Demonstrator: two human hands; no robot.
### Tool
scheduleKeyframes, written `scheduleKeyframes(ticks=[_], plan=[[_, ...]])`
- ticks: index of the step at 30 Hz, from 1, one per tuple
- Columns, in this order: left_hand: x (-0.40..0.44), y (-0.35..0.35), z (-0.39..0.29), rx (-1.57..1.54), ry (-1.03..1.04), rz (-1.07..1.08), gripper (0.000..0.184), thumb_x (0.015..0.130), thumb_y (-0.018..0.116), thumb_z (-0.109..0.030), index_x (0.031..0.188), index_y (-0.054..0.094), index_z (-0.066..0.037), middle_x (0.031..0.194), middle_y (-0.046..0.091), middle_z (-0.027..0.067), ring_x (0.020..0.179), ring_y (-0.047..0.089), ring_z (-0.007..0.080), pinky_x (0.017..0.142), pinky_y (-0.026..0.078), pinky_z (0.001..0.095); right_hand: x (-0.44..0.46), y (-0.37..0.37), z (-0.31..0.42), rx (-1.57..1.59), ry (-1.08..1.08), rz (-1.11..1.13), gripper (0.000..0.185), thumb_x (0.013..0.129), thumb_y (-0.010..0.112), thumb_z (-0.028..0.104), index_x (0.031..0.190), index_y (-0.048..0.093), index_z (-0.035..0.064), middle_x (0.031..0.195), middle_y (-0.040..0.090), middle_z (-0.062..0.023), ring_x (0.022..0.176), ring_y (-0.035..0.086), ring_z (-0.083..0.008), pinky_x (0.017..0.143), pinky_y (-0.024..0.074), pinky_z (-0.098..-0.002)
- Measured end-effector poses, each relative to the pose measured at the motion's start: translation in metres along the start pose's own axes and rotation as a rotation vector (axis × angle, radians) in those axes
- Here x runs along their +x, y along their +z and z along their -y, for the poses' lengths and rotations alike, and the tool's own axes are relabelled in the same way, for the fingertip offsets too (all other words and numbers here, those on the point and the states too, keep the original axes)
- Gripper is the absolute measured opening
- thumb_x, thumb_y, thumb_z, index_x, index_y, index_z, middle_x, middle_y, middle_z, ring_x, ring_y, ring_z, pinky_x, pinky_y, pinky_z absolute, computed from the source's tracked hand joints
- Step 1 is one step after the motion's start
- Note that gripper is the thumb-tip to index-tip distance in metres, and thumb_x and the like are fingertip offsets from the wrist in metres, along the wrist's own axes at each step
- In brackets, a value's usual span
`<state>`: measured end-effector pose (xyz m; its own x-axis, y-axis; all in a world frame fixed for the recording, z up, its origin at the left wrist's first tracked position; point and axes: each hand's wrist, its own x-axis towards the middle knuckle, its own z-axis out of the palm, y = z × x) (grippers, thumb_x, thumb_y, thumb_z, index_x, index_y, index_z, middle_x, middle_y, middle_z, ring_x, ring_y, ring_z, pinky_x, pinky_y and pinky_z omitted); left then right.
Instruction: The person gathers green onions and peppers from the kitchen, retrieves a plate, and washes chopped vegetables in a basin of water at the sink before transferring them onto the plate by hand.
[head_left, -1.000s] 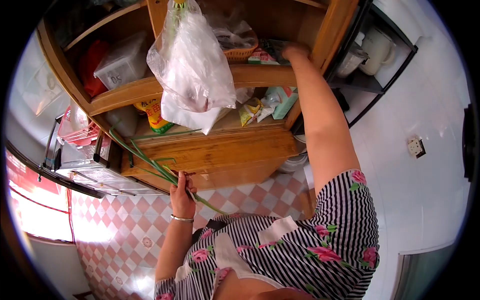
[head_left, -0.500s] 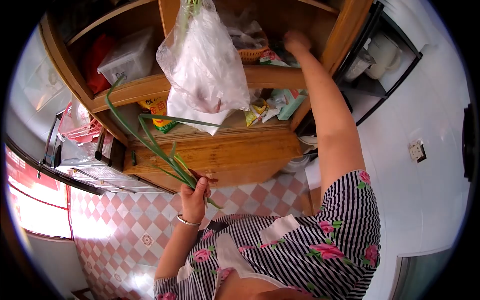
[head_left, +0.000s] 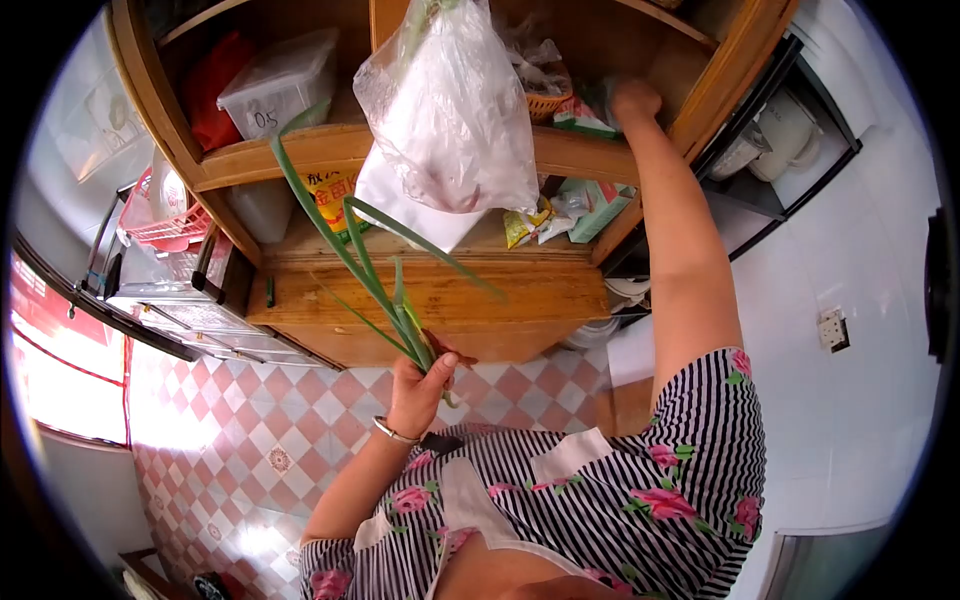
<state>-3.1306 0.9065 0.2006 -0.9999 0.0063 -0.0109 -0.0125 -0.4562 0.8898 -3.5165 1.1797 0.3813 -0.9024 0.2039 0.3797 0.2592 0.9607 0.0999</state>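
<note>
Closed around green onions [head_left: 414, 338], the left hand [head_left: 418, 390] is holding their long leaves pointing toward the wooden cabinet [head_left: 520, 338]. The right hand [head_left: 636, 102] is reaching onto the upper shelf [head_left: 588, 153] beside a packet [head_left: 580, 119]; whether its grip is closed cannot be told.

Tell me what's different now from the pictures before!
The left hand has moved to the right, and the onions it holds now stand higher, their leaves rising past the lower shelf. No new hold or letting go shows clearly. The right hand is still in the upper shelf, and the bag still hangs in front.
</note>
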Motion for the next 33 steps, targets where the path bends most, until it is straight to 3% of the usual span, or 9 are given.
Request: scheduleKeyframes(ticks=[7,14,23,24,25,27,29,33], plan=[[-0.007,-0.028,-0.006,-0.060,-0.059,-0.019,0.022,0.086,0.058,-0.022,0.090,0.049,-0.002,0.067,0.051,0.0007,0.055,0.043,0.0065,0.051,0.039,0.0198,-0.043,-0.052,0.026,0.176,0.013,-0.294,0.022,0.078,0.054,0.012,0.096,0.065,0.0082,0.100,0.063,-0.0137,0.096,0.060,-0.0305,0.078,0.0490,-0.0378],[-0.011,-0.048,-0.020,-0.110,-0.093,0.049,0.019,0.087,0.057,-0.020,0.090,0.049,-0.004,0.065,0.045,-0.0010,0.056,0.043,0.0069,0.053,0.039,0.0211,-0.070,-0.072,0.005,0.380,0.115,-0.497,0.019,0.083,0.052,0.022,0.097,0.058,0.0116,0.092,0.063,-0.0173,0.090,0.059,-0.0362,0.074,0.0469,-0.0454],[-0.013,-0.069,-0.022,-0.009,-0.100,0.127,0.019,0.089,0.053,-0.022,0.097,0.046,-0.006,0.067,0.045,-0.0002,0.057,0.041,0.0079,0.052,0.034,0.0216,-0.093,-0.051,-0.034,0.696,-0.058,-0.924,0.020,0.083,0.054,0.025,0.095,0.057,0.0092,0.081,0.061,-0.0199,0.079,0.058,-0.0389,0.068,0.0455,-0.0459],[-0.014,-0.070,-0.024,-0.022,-0.085,0.103,0.018,0.090,0.053,-0.021,0.096,0.046,-0.005,0.067,0.045,0.0001,0.057,0.041,0.0081,0.052,0.035,0.0217,-0.102,-0.050,-0.041,0.739,-0.131,-0.942,0.020,0.084,0.056,0.024,0.095,0.058,0.0067,0.079,0.062,-0.0176,0.074,0.061,-0.0325,0.065,0.0460,-0.0403],[-0.014,-0.074,-0.025,-0.044,-0.092,0.080,0.017,0.089,0.054,-0.020,0.094,0.047,-0.005,0.067,0.046,-0.0001,0.057,0.041,0.0079,0.052,0.035,0.0213,-0.128,-0.063,-0.037,0.960,-0.103,-0.793,0.020,0.085,0.056,0.020,0.095,0.057,0.0020,0.077,0.063,-0.0125,0.071,0.060,-0.0215,0.064,0.0458,-0.0327],[-0.014,-0.094,-0.028,-0.095,-0.097,0.036,0.016,0.088,0.055,-0.019,0.089,0.050,-0.004,0.067,0.047,-0.0005,0.056,0.043,0.0077,0.050,0.036,0.0205,-0.165,-0.061,-0.029,1.014,-0.084,-0.768,0.020,0.086,0.055,0.017,0.092,0.056,-0.0021,0.077,0.062,-0.0076,0.070,0.056,-0.0119,0.064,0.0442,-0.0268],[-0.014,-0.102,-0.029,-0.110,-0.076,-0.016,0.017,0.088,0.055,-0.019,0.090,0.051,-0.003,0.066,0.048,-0.0003,0.055,0.043,0.0080,0.051,0.036,0.0208,-0.193,-0.049,-0.039,1.129,-0.128,-0.716,0.021,0.087,0.055,0.017,0.093,0.055,-0.0030,0.078,0.061,-0.0053,0.071,0.053,-0.0100,0.066,0.0432,-0.0256],[-0.013,-0.131,-0.035,-0.081,-0.034,-0.063,0.016,0.088,0.055,-0.018,0.091,0.051,-0.003,0.068,0.049,0.0005,0.055,0.043,0.0084,0.051,0.037,0.0214,-0.293,-0.032,-0.013,1.234,0.066,-0.480,0.020,0.088,0.052,0.018,0.093,0.053,-0.0017,0.081,0.057,-0.0022,0.073,0.049,-0.0078,0.067,0.0414,-0.0227]])
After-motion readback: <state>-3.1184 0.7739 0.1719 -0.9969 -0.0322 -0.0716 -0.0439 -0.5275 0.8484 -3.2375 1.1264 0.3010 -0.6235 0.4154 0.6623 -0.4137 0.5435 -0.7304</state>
